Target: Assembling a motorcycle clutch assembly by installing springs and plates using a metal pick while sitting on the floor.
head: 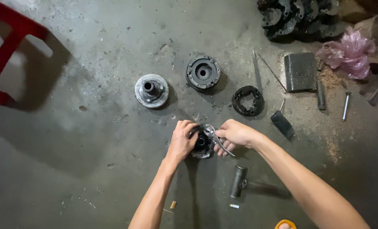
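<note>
A dark round metal part (202, 144) sits on the concrete floor between my hands. Gripping its left side is my left hand (182, 140), which steadies it. The fingers of my right hand (234, 133) are closed around metal pliers (214, 136), whose jaws rest on top of the round part. Much of the part is hidden under my fingers.
On the floor farther away lie a silver hub disc (151, 90), a dark round housing (203, 72) and a black ring piece (248, 100). A hammer head (239, 181) lies near my right forearm. A dark block (300, 71), rods, a pink bag (349, 53) and a red stool (6, 46) stand around.
</note>
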